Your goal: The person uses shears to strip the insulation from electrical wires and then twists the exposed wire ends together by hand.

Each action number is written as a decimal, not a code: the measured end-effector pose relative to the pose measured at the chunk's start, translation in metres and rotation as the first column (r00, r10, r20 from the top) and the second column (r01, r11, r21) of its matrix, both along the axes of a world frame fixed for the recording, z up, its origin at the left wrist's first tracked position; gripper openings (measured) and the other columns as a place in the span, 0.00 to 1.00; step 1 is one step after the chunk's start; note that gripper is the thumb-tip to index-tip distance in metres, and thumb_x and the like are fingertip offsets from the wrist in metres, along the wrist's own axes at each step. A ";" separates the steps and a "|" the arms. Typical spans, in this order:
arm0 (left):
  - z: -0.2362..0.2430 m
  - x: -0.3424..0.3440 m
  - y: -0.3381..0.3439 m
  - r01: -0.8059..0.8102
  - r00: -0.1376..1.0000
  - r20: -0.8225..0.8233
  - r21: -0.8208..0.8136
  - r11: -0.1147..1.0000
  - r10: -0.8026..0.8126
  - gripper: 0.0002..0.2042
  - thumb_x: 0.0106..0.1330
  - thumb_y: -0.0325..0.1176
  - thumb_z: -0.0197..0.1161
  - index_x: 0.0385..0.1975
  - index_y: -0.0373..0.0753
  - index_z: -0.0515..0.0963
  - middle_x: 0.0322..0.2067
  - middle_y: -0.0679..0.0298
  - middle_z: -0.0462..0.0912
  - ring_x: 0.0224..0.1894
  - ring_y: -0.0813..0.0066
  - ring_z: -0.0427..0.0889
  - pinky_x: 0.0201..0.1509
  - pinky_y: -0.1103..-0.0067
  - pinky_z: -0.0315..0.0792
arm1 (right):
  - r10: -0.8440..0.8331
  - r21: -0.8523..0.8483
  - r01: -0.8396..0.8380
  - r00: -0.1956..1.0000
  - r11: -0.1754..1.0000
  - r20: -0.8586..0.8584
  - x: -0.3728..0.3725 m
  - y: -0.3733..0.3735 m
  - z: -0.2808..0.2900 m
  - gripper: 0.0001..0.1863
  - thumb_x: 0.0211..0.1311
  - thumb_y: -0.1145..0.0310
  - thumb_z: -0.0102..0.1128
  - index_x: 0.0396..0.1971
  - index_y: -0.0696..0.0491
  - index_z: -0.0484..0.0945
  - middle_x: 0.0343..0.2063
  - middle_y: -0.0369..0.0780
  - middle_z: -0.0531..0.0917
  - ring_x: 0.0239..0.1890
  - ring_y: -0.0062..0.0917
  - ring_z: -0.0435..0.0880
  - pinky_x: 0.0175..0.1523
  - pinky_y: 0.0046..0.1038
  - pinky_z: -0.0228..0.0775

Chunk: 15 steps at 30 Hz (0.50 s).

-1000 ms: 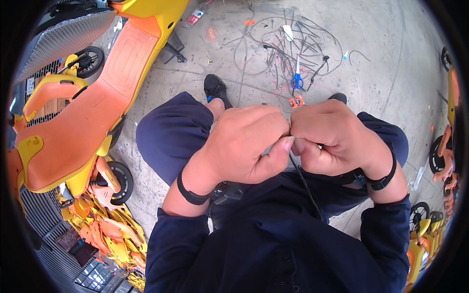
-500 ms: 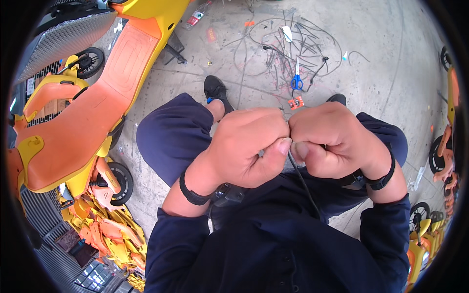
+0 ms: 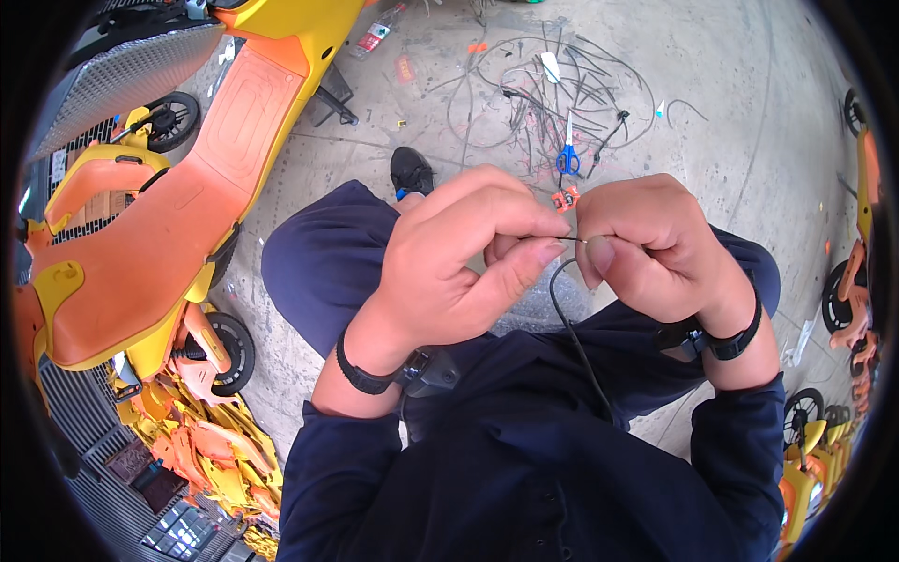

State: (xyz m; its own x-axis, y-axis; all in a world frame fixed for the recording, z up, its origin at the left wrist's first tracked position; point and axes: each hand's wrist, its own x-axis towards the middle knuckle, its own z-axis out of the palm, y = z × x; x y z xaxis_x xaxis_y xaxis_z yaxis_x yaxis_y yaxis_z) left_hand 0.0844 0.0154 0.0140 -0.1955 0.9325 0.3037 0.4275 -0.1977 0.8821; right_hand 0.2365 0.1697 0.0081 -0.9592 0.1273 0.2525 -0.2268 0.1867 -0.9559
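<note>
Both my hands are raised in front of my lap, fingers pinched, a small gap between them. A thin black wire (image 3: 572, 239) runs across that gap. My left hand (image 3: 459, 258) pinches the wire between thumb and forefinger. My right hand (image 3: 651, 253) grips the wire's other side with thumb and curled fingers. From the right fingertips a thicker black cable (image 3: 573, 339) bends round and hangs down over my lap. Where wire and cable join is hidden in the right hand. Beyond the hands lie blue-handled scissors (image 3: 567, 161) and a small orange piece (image 3: 565, 199) on the floor.
A loose tangle of dark cables (image 3: 585, 84) spreads over the concrete floor ahead. An orange and yellow scooter body (image 3: 187, 206) stands close on my left, with a heap of orange and yellow panels (image 3: 211, 450) behind it. A plastic bottle (image 3: 377, 31) lies far off; more scooters line the right edge.
My hands were pressed together and have moved slightly apart, baring the thin wire between them. The left fingers have loosened from a fist to a pinch. The cable below now bends in a curve.
</note>
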 end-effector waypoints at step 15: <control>-0.001 -0.003 0.000 -0.084 0.991 -0.090 0.132 0.988 0.096 0.08 0.55 0.20 0.67 0.35 0.33 0.81 0.30 0.59 0.80 0.25 0.79 0.77 0.24 0.85 0.69 | 0.283 -0.664 -0.029 0.918 0.747 0.278 -0.006 0.005 -0.003 0.18 0.73 0.59 0.47 0.35 0.59 0.80 0.29 0.38 0.83 0.30 0.19 0.81 0.34 0.21 0.73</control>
